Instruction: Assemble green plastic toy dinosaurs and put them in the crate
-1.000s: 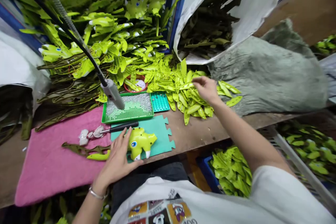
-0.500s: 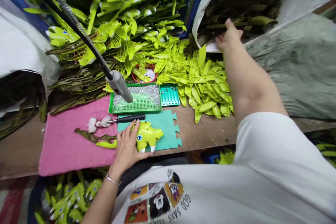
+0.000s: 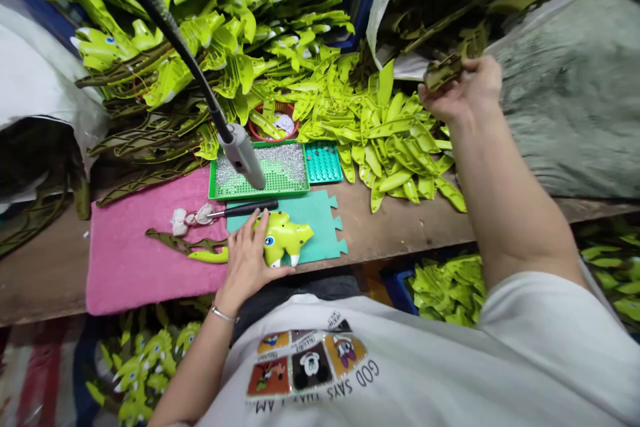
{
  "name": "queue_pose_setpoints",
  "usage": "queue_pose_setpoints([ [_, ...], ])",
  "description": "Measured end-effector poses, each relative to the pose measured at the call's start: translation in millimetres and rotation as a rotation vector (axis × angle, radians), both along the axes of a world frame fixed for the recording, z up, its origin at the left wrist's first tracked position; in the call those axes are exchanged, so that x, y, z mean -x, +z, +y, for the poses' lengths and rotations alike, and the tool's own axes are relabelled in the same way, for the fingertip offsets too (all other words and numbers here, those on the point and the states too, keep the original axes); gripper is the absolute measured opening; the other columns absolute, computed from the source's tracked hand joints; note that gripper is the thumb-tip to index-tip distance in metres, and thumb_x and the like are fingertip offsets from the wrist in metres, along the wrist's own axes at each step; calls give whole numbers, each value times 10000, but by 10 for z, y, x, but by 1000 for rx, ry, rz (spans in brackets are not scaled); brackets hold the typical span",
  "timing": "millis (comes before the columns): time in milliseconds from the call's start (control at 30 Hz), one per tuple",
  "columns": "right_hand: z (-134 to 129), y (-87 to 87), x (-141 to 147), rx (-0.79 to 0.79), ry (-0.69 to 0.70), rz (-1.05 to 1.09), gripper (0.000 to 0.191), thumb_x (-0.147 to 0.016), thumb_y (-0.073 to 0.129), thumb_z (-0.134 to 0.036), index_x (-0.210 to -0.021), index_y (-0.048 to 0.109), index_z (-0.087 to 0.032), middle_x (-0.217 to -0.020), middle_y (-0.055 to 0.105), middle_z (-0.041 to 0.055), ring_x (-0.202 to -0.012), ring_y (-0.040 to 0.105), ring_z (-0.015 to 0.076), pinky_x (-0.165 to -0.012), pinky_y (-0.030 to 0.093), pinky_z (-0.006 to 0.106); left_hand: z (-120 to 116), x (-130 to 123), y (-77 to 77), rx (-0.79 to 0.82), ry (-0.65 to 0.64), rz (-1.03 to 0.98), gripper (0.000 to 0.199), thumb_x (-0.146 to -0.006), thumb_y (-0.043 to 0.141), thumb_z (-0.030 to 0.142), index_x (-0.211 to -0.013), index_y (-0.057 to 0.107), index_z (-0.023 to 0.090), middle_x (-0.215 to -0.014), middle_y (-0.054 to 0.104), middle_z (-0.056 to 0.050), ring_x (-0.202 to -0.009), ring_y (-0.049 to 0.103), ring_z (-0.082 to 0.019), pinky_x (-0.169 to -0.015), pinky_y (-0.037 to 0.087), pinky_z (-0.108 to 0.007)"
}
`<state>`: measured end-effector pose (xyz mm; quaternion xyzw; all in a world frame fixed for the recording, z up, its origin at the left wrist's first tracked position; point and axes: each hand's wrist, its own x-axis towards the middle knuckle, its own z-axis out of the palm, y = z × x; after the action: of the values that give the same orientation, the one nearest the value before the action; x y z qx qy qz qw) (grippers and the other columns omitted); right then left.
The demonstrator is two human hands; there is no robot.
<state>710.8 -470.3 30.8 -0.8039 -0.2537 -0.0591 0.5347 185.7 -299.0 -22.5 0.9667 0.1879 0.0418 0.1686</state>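
Note:
My left hand (image 3: 249, 255) rests with spread fingers on a lime-green toy head (image 3: 286, 238) with a blue eye and white tips. The head lies on a teal foam mat (image 3: 327, 230), and a brown-and-green strip (image 3: 200, 245) extends left from it over a pink towel (image 3: 130, 253). At the opening of a white sack, my right hand (image 3: 465, 90) is closed around a dark olive plastic piece (image 3: 444, 72). A black-handled tool (image 3: 250, 208) lies above my left hand, its other end by a whitish wrapped bundle (image 3: 187, 219).
A green tray (image 3: 273, 187) of small metal parts sits behind the mat, beside a teal tray (image 3: 325, 163) and red basket (image 3: 294, 121). Lime-green pieces (image 3: 395, 140) are heaped behind. A grey lamp head (image 3: 247, 157) hangs over the tray.
My right hand has drawn back toward me from the sack and now holds an olive piece. My left hand stays on the toy head. The view has shifted slightly.

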Motion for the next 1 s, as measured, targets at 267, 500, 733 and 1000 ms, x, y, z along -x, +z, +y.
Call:
queue_pose_setpoints([
  [267, -196, -131, 2026, -346, 140, 806, 250, -673, 802, -213, -838, 615, -207, -882, 733, 17, -762, 713, 169, -763, 633, 376, -76, -75, 102, -36, -52, 29, 1177, -643, 872, 480, -1595, 238, 202, -1569, 290, -276, -1352, 430, -483, -1054, 381, -598],
  [500, -23, -681, 3474, -252, 54, 844, 458, -688, 800, -441, -1005, 517, -270, -904, 711, -19, -763, 713, 169, -615, 630, 284, -162, -8, 87, 6, -39, -126, 1103, -679, 830, 451, -1593, 244, 259, -1586, 230, -207, -1406, 364, -441, -1068, 400, -543],
  [733, 60, -679, 3735, -372, 132, 1031, 462, -666, 815, -551, -953, 623, -244, -957, 752, 14, -884, 732, 218, -773, 651, 387, -196, -24, 31, -20, -40, -85, 1074, -711, 808, 535, -1592, 249, 280, -1641, 133, -201, -1386, 384, -457, -1051, 400, -551],
  [1000, 34, -631, 3680, -358, 343, 1225, 495, -609, 818, -628, -829, 730, -193, -800, 769, 45, -856, 738, 271, -791, 641, 451, -204, 12, 66, -29, -43, -87, 1072, -678, 816, 424, -1586, 264, 277, -1648, 115, -186, -1395, 367, -456, -1058, 398, -540],
])
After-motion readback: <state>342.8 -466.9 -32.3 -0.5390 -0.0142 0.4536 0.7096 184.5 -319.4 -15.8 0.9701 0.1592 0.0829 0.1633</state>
